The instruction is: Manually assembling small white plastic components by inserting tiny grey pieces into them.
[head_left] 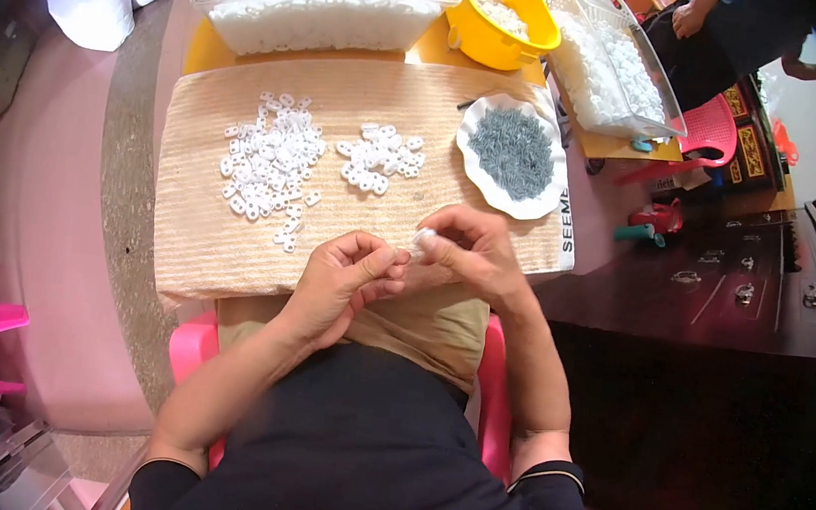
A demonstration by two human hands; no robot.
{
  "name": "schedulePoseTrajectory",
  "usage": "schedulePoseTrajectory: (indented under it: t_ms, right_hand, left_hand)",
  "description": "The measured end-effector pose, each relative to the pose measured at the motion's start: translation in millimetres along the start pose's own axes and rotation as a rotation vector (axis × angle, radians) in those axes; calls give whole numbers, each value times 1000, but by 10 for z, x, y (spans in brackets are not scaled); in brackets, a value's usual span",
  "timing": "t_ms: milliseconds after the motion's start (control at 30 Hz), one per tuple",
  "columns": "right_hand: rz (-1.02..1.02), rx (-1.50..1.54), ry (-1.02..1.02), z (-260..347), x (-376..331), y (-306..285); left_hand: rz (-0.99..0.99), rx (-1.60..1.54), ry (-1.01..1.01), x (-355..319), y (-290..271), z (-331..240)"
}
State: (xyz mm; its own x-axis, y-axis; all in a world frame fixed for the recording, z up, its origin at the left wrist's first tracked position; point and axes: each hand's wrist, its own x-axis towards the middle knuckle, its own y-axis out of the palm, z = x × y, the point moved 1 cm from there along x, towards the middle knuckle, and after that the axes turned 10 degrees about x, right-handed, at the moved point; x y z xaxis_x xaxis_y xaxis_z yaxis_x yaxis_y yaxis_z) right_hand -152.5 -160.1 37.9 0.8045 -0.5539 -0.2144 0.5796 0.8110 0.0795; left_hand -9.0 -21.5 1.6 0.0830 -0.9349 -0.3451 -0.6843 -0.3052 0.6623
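Right hand (477, 253) is pinching a white piece (423, 238) near the scalloped plate (526, 209); left hand (345, 276) is curling, fingertips together, contents unclear.

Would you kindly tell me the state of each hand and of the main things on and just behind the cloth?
Left hand: thumb and fingertip pinched; any held piece is too small to tell
Right hand: pinching a small white piece
Cloth: spread out
Larger white pile: loose, scattered
Smaller white pile: loose
Scalloped plate: holding grey pieces
Clear tub: uncovered, heaped
Yellow basin: uncovered, partly filled
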Motion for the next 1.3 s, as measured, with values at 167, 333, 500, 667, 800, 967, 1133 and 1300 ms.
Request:
schedulePoseTrajectory:
  t_ms: [167,333,500,667,800,967,1133,1300]
  right_hand:
    - [-345,-307,-265,595,386,-520]
    - [-596,-12,-486,1089,1115,-1123]
    - [-583,-138,-420,861,1207,-1066]
    - [-172,-541,-344,319,881,-780]
    - [-79,-660,-273,168,612,-381]
    - [-57,-989,-292,99,456,-154]
    - [-118,-1044,-278,-15,442,-94]
    - [-152,-1090,-348,-99,430,-40]
  left_hand:
    - [-49,1,-14,-33,-1,14]
    - [-53,2,-15,-33,36,11]
    - [-66,9,-8,-23,-34,-21]
    - [-84,6,11,-1,-31,-64]
    - [-117,-5,4,-6,-55,-56]
    - [-124,-1,15,-11,-33,-30]
    - [-107,28,11,-13,-36,-13]
    - [-110,37,16,-8,-49,-7]
